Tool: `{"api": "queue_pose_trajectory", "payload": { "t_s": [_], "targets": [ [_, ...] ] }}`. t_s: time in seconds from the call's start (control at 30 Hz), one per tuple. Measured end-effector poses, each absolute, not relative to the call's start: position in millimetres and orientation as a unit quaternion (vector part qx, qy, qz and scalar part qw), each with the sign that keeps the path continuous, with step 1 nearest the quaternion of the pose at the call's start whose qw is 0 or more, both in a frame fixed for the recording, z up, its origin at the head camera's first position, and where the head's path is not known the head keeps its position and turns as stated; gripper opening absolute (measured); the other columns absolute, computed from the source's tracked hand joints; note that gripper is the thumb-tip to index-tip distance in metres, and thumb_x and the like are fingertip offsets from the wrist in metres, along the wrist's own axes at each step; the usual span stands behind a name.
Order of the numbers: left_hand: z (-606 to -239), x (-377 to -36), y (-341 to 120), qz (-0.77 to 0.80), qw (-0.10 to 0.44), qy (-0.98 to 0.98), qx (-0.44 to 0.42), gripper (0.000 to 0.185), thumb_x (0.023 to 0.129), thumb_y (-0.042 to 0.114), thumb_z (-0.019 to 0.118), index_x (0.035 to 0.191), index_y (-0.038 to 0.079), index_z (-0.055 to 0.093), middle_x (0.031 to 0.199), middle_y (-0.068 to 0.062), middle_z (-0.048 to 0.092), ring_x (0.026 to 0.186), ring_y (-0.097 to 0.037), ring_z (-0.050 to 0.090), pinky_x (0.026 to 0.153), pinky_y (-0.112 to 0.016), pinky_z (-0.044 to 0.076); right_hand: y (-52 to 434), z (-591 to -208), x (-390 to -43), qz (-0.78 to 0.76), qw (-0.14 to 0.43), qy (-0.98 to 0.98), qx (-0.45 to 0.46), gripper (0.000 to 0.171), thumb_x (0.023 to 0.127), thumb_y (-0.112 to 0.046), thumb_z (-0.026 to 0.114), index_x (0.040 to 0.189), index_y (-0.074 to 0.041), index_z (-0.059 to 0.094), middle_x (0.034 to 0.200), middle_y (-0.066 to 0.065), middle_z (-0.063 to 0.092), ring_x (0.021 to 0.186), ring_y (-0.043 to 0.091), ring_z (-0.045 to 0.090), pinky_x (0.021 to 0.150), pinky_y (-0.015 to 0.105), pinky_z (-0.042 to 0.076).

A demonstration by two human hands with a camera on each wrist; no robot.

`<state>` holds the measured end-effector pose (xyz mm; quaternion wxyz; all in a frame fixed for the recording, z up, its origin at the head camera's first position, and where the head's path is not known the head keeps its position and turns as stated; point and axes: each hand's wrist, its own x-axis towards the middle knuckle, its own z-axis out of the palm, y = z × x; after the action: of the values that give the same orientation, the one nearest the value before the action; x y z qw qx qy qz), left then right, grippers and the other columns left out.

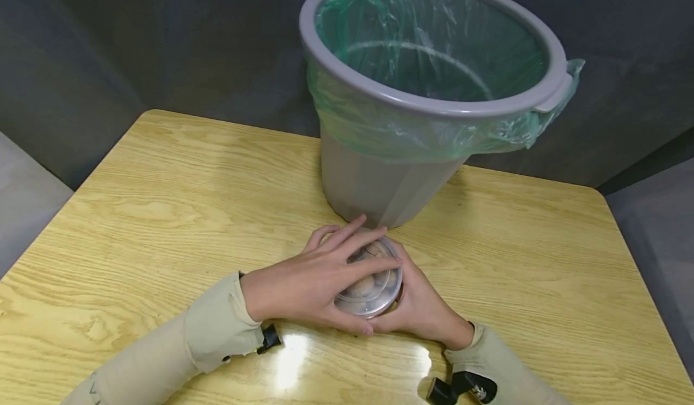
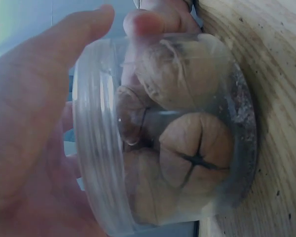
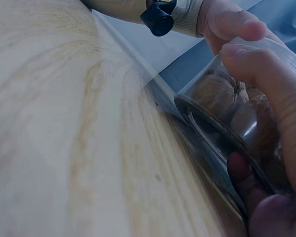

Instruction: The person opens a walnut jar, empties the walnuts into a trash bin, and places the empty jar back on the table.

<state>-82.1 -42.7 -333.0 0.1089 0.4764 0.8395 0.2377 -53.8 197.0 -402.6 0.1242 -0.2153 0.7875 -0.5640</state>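
Left hand [image 1: 311, 281] and right hand [image 1: 425, 302] clamp a walnut jar [image 1: 378, 289], the bin [image 1: 374, 182] close behind, perhaps touching fingertips [image 1: 360, 220].

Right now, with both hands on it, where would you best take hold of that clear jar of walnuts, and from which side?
I'd grip the clear jar by its side wall, coming from the right, as the right hand does: its round shape lets a hand wrap it. The lid, facing upward and partly covered by the left hand, seems a less sure hold.

Free tabletop [image 1: 162, 200] left, bin [image 1: 379, 179] beyond jar [image 1: 374, 289]
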Motion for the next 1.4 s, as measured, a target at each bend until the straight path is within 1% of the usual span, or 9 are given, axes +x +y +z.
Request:
{"api": "queue_pose_trajectory", "payload": {
  "t_s": [0.2, 0.43, 0.73, 0.87, 0.97, 1.03, 1.23, 1.37, 1.4],
  "targets": [
    [-334.7, -81.7, -42.0, 0.23, 0.106, 0.843, 0.475, 0.087, 0.088, 0.067, 0.07, 0.161, 0.041, 0.031, 0.176, -0.001, 0.013, 0.164, -0.038, 0.003, 0.125, -0.062, 0.02, 197.6, -404.9, -55.0, -0.551, 0.111, 0.797, -0.224, 0.126, 0.065, -0.015, 0.097, 0.163, -0.03, 0.019, 0.166, 0.011, 0.034, 0.142, 0.033, 0.05, 0.111, 0.024, 0.046],
    [-335.7, -80.8, -40.6, 0.227, 0.094, 0.844, 0.477, 0.086, 0.089, 0.068, 0.068, 0.161, 0.04, 0.032, 0.175, -0.001, 0.015, 0.164, -0.039, 0.006, 0.124, -0.061, 0.021, 198.0, -405.7, -55.0, -0.543, 0.103, 0.802, -0.227, 0.125, 0.064, -0.014, 0.097, 0.163, -0.029, 0.021, 0.166, 0.009, 0.035, 0.143, 0.023, 0.049, 0.113, 0.022, 0.043],
    [-338.0, -79.2, -41.1, 0.225, 0.078, 0.844, 0.48, 0.086, 0.089, 0.067, 0.069, 0.161, 0.039, 0.033, 0.175, -0.003, 0.017, 0.163, -0.04, 0.009, 0.123, -0.06, 0.023, 197.3, -405.3, -53.1, -0.543, 0.107, 0.801, -0.228, 0.126, 0.065, -0.015, 0.097, 0.163, -0.031, 0.02, 0.166, 0.006, 0.034, 0.143, 0.019, 0.049, 0.113, 0.023, 0.044],
    [-338.0, -79.7, -40.3, 0.226, 0.077, 0.845, 0.479, 0.085, 0.089, 0.067, 0.068, 0.161, 0.039, 0.033, 0.175, -0.003, 0.016, 0.163, -0.039, 0.009, 0.122, -0.061, 0.023, 197.9, -404.5, -53.4, -0.542, 0.105, 0.802, -0.227, 0.127, 0.064, -0.014, 0.097, 0.163, -0.03, 0.02, 0.167, 0.007, 0.033, 0.144, 0.021, 0.048, 0.114, 0.022, 0.043],
    [-337.3, -80.0, -39.6, 0.23, 0.08, 0.844, 0.477, 0.084, 0.089, 0.067, 0.068, 0.161, 0.039, 0.033, 0.175, -0.002, 0.016, 0.163, -0.039, 0.008, 0.122, -0.061, 0.023, 199.4, -404.9, -54.8, -0.536, 0.1, 0.805, -0.232, 0.127, 0.064, -0.014, 0.097, 0.164, -0.028, 0.019, 0.166, 0.009, 0.033, 0.143, 0.022, 0.048, 0.113, 0.023, 0.043],
    [-336.7, -79.8, -39.3, 0.233, 0.082, 0.844, 0.475, 0.084, 0.089, 0.066, 0.068, 0.161, 0.039, 0.033, 0.175, -0.002, 0.016, 0.164, -0.039, 0.008, 0.122, -0.061, 0.023, 199.7, -404.3, -54.9, -0.537, 0.103, 0.806, -0.227, 0.126, 0.065, -0.014, 0.097, 0.163, -0.029, 0.019, 0.166, 0.008, 0.033, 0.144, 0.023, 0.048, 0.113, 0.023, 0.043],
    [-335.2, -78.9, -39.2, 0.233, 0.09, 0.846, 0.471, 0.084, 0.09, 0.066, 0.068, 0.161, 0.039, 0.032, 0.175, -0.001, 0.015, 0.164, -0.038, 0.006, 0.122, -0.063, 0.023, 199.2, -402.4, -53.9, -0.549, 0.117, 0.798, -0.219, 0.126, 0.067, -0.015, 0.096, 0.164, -0.031, 0.018, 0.168, 0.008, 0.031, 0.144, 0.032, 0.047, 0.112, 0.023, 0.045],
    [-334.4, -77.6, -39.2, 0.229, 0.094, 0.849, 0.466, 0.086, 0.089, 0.067, 0.067, 0.162, 0.039, 0.031, 0.176, -0.001, 0.014, 0.164, -0.038, 0.006, 0.122, -0.064, 0.023, 198.0, -402.6, -53.1, -0.558, 0.125, 0.792, -0.214, 0.125, 0.068, -0.014, 0.096, 0.163, -0.033, 0.017, 0.168, 0.005, 0.03, 0.146, 0.032, 0.047, 0.112, 0.024, 0.046],
    [-334.4, -77.3, -39.3, 0.229, 0.094, 0.85, 0.466, 0.086, 0.089, 0.068, 0.068, 0.162, 0.039, 0.031, 0.176, -0.002, 0.013, 0.164, -0.038, 0.006, 0.122, -0.064, 0.023, 198.0, -402.9, -53.1, -0.556, 0.123, 0.792, -0.218, 0.125, 0.068, -0.014, 0.096, 0.163, -0.032, 0.017, 0.168, 0.006, 0.03, 0.145, 0.032, 0.047, 0.112, 0.024, 0.045]
  ]
}}
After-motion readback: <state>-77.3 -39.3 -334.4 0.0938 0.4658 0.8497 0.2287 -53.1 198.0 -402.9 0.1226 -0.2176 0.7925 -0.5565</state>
